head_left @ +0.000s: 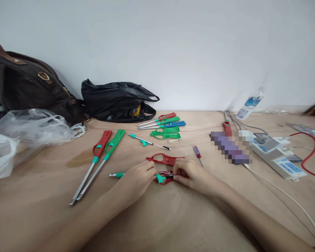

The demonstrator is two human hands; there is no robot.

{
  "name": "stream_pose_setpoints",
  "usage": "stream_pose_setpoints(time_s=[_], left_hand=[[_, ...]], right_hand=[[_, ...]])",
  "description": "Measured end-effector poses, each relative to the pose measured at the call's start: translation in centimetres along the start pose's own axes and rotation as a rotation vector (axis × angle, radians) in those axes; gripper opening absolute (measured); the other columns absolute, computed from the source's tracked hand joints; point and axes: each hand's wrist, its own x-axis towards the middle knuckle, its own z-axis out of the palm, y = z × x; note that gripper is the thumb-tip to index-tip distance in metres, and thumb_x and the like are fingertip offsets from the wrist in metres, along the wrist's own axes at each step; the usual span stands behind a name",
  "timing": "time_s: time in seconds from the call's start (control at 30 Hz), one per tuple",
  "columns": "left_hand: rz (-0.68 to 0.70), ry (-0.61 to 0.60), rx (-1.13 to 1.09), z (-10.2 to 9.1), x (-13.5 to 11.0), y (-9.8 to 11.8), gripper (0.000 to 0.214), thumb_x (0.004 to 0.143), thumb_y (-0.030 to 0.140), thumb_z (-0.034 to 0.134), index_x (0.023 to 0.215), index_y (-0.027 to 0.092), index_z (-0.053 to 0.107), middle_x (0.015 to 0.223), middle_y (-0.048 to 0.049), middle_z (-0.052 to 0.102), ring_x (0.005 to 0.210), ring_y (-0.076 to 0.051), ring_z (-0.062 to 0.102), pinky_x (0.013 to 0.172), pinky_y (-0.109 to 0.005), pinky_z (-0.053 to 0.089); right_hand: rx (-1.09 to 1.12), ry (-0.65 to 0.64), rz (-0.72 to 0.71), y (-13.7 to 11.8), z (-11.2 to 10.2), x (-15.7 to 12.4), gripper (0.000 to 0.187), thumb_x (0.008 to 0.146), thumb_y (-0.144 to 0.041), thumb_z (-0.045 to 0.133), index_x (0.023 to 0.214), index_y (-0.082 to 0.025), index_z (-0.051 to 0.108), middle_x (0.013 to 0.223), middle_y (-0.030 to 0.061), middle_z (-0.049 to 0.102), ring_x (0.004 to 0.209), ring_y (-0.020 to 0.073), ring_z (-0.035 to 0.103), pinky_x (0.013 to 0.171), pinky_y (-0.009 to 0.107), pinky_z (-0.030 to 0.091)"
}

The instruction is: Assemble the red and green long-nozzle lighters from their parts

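My left hand (140, 176) is closed around the silver-and-teal barrel (118, 175) of a gas lighter taken apart on the table. A teal trigger (160, 179) shows just beyond its fingertips. With fingers pinched, my right hand (190, 176) grips a small black part (170, 177) at the open red handle half (168, 181). Thin white wires (165, 172) run between the two hands. Behind them lies the other red handle half (165, 159), near my right fingers. A screwdriver (197, 152) with a purple handle rests beyond my right hand.
Two whole lighters, red (102, 145) and green (115, 143), lie left. Farther back are several lighters, green handle halves (165, 132) and a loose barrel with wires (141, 138). Bags (115, 99) stand back left; a power strip (278, 157), cables and bottle (250, 104) stand right.
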Motion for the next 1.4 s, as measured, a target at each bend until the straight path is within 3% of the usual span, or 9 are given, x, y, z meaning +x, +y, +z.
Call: stream_pose_setpoints(time_s=[0.37, 1.0, 1.4], left_hand=[[-0.052, 0.088, -0.05, -0.2, 0.2, 0.1, 0.025, 0.093, 0.011, 0.039, 0.074, 0.017, 0.054, 0.08, -0.0028, 0.056, 0.074, -0.017, 0.056, 0.062, -0.027, 0.043], [-0.017, 0.164, -0.088, 1.9, 0.7, 0.1, 0.018, 0.091, 0.01, 0.044, 0.086, 0.018, 0.059, 0.085, -0.0026, 0.061, 0.077, -0.017, 0.058, 0.066, -0.027, 0.046], [-0.033, 0.206, -0.076, 1.8, 0.9, 0.5, 0.019, 0.089, 0.01, 0.046, 0.075, 0.018, 0.055, 0.076, -0.0013, 0.059, 0.07, -0.017, 0.054, 0.061, -0.027, 0.042]], right_hand=[[0.112, 0.009, 0.052, 0.0, -0.1, 0.0, 0.012, 0.082, -0.005, 0.058, 0.08, -0.018, 0.059, 0.076, -0.0012, 0.059, 0.063, 0.0116, 0.051, 0.06, 0.023, 0.037], [0.215, 0.002, 0.116, -0.3, 0.0, 0.3, 0.016, 0.08, -0.002, 0.061, 0.077, -0.017, 0.059, 0.072, -0.003, 0.057, 0.063, 0.0109, 0.051, 0.058, 0.022, 0.036], [0.301, 0.018, 0.146, 0.4, 0.4, 0.2, 0.014, 0.08, -0.004, 0.061, 0.075, -0.017, 0.06, 0.065, -0.0046, 0.052, 0.058, 0.01, 0.046, 0.053, 0.022, 0.034]])
